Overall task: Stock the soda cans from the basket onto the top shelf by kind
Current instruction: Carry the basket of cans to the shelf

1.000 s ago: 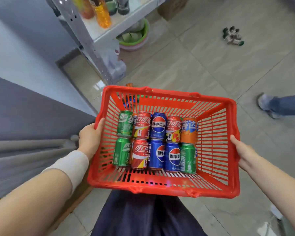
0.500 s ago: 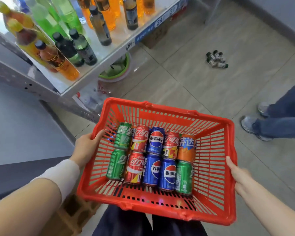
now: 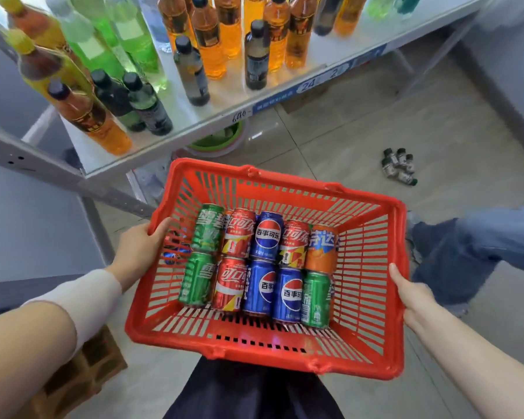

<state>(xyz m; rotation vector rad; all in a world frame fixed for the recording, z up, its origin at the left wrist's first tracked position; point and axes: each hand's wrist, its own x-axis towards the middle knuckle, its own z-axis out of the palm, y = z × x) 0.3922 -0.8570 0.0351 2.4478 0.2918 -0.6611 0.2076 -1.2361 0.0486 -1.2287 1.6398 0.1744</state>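
I hold a red plastic basket [image 3: 372, 352] in front of me. My left hand [image 3: 142, 246] grips its left rim and my right hand [image 3: 412, 297] grips its right rim. Inside lie several soda cans in two rows: green Sprite cans [image 3: 208, 229], red Coca-Cola cans [image 3: 229, 282], blue Pepsi cans [image 3: 268, 235] and one orange Fanta can [image 3: 321, 249]. A white shelf [image 3: 285, 92] stands just beyond the basket, to the upper left.
The shelf carries several bottles of orange, green and dark drinks [image 3: 206, 52]. A green basin [image 3: 218, 140] sits under it. A pack of small bottles [image 3: 400, 166] lies on the tiled floor. Another person's jeans leg [image 3: 472, 255] is at the right. A wooden pallet [image 3: 82, 376] is at lower left.
My view has tilted up and moved closer to the shelf, so more bottles show. The basket stays held in both hands. The other person's leg has stepped closer on the right.
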